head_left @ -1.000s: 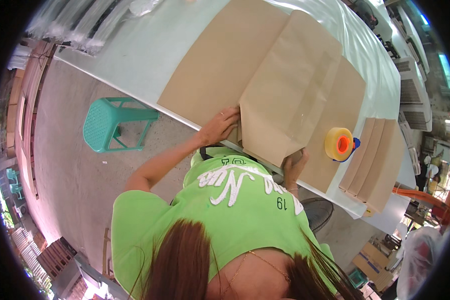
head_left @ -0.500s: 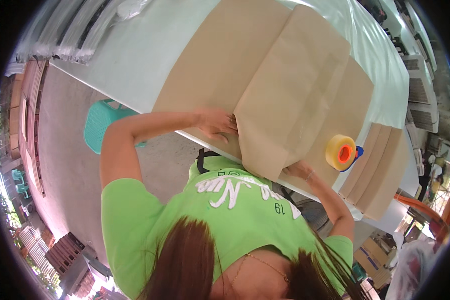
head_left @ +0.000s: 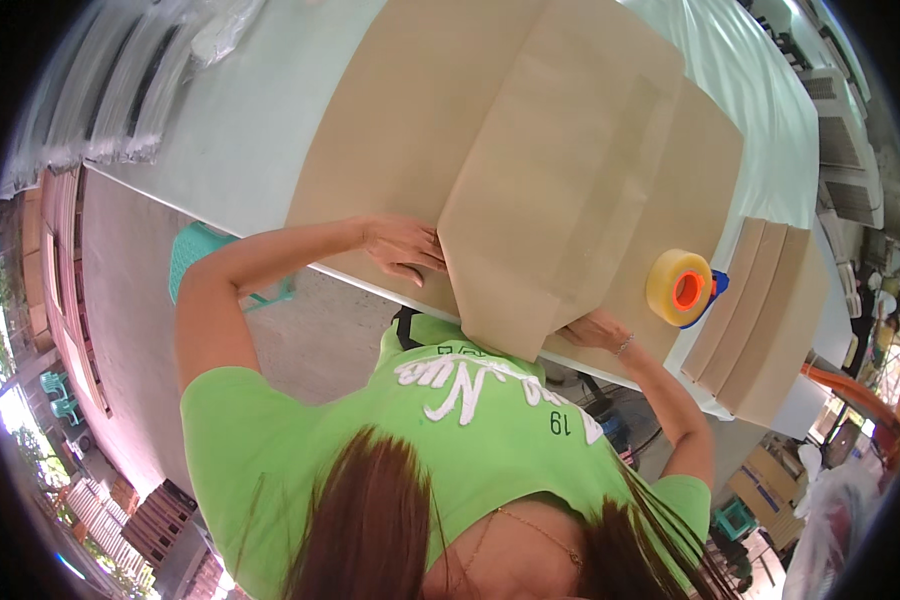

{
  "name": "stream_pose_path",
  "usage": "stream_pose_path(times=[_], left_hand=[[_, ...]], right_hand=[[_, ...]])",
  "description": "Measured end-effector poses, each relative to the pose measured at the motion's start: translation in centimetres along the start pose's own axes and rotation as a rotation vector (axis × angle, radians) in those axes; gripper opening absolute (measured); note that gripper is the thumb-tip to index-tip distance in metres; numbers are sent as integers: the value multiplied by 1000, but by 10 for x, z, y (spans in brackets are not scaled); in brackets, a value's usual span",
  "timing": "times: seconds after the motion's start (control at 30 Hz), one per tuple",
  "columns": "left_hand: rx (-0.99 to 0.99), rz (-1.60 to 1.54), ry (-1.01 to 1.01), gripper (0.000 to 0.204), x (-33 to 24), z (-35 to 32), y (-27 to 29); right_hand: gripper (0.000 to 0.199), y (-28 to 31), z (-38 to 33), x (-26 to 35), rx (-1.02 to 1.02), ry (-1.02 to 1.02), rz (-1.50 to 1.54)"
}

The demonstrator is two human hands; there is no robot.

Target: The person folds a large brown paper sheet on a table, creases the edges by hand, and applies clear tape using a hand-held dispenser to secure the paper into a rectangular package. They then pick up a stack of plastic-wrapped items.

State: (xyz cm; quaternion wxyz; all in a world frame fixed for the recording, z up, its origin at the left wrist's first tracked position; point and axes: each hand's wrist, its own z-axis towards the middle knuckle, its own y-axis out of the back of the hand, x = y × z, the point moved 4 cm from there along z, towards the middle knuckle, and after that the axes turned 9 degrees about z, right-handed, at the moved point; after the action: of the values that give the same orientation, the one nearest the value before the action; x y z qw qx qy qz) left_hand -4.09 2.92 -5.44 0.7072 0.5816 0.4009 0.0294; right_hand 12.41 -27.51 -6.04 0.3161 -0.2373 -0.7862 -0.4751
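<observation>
A long brown paper-wrapped piece (head_left: 560, 170) lies on a wider brown paper sheet (head_left: 390, 120), its narrow near end against my green shirt. My left hand (head_left: 405, 246) rests palm down on the sheet, fingers stretched to the left edge of the folded paper. On the opposite side, my right hand (head_left: 596, 330) lies low on the sheet with fingers extended to the folded edge; their tips are partly hidden by it. A tape roll (head_left: 678, 287) on a blue and orange dispenser sits on the sheet beyond my right hand.
Brown folded cardboard strips (head_left: 745, 310) lie at the right of the white table (head_left: 240, 120). Plastic-wrapped long pieces (head_left: 120, 80) stick out at the far left. A green stool (head_left: 200, 255) stands by the table's left edge. Clear plastic covers the table's far right.
The whole view has shifted a little, so the paper and table sit slightly further left. Both hands stay at the same edges of the folded paper.
</observation>
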Motion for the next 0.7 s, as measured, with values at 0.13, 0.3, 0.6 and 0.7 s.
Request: stream_pose_path(times=[0.13, 0.3, 0.6, 0.7], left_hand=[[-18, 49, 68, 57, -5, -1, -3], [45, -19, 186, 58, -8, 2, 0], [102, 44, 279, 53, -5, 3, 0], [134, 73, 289, 55, -4, 3, 1]], right_hand=[[43, 6, 19, 19, 180, -148, 88], [43, -7, 27, 19, -22, -59, 608], [45, 3, 49, 10, -63, 103, 310], [46, 2, 34, 2, -37, 125, 290]])
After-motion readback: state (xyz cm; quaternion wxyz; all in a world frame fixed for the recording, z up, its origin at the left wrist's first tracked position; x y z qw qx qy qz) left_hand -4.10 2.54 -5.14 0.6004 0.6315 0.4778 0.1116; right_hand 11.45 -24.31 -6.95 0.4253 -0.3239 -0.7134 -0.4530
